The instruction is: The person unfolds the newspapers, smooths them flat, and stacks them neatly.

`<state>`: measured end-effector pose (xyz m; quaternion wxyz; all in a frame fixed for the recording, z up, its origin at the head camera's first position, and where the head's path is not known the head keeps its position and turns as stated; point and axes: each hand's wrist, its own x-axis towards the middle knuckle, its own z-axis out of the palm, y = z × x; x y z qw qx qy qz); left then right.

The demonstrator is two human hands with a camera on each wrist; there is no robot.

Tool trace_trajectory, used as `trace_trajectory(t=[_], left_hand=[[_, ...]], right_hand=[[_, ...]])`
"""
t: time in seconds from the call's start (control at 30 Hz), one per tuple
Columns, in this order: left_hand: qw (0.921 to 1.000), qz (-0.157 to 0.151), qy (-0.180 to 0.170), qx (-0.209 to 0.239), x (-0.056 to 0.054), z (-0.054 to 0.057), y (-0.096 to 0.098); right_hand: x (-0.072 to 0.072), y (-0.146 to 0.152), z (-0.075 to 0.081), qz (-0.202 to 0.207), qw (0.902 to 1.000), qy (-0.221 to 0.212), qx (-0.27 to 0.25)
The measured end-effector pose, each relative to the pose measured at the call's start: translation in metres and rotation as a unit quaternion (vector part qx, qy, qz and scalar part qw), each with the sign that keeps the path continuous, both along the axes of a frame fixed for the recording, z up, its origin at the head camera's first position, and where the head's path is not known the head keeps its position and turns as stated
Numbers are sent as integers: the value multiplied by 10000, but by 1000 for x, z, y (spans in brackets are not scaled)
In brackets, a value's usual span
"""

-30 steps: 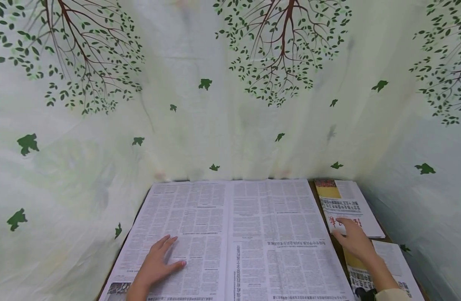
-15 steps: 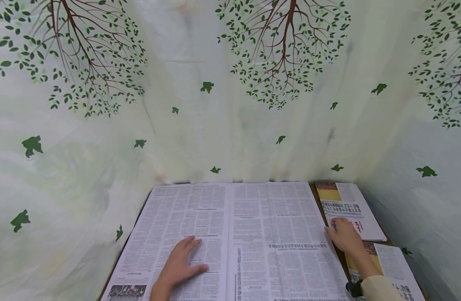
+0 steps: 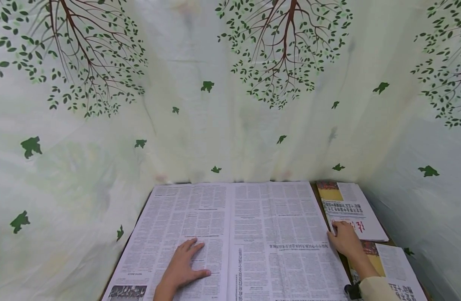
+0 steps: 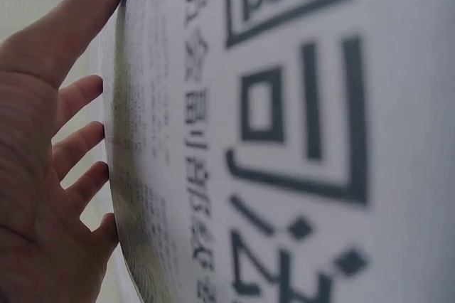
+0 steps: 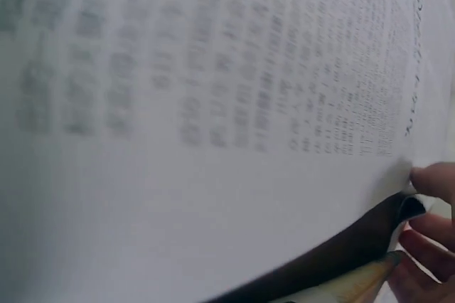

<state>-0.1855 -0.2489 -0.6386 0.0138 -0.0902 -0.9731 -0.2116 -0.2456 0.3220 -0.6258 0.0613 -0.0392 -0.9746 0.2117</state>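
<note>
the spread newspaper (image 3: 279,221) lies opened out flat, and the left hand (image 3: 183,267) rests on its left page with fingers loosely parted, presumably to steady it. the right hand (image 3: 345,241) bends at its right edge, perhaps because paper is easiest to take there, though i cannot tell whether anything is pinched. just right of it lie a far folded newspaper (image 3: 352,207) and a near folded newspaper (image 3: 396,267), likely kept aside for room.
</note>
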Motion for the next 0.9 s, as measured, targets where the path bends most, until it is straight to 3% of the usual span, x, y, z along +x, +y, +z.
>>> trace_trajectory(t=[0.23,0.4,0.67,0.9], left_hand=[[9994,220,-254,49,2,4,2],[9996,191,-198,113,1,2,2],[9997,182,-113,101,-2,-2,4],[9996,239,-119,96,1,1,3]], right_hand=[[2,4,-7,-66,9994,201,-261],[6,6,-5,-152,9984,353,-422],[14,4,8,-725,9920,884,-539],[16,-1,14,-830,9778,1879,-409]])
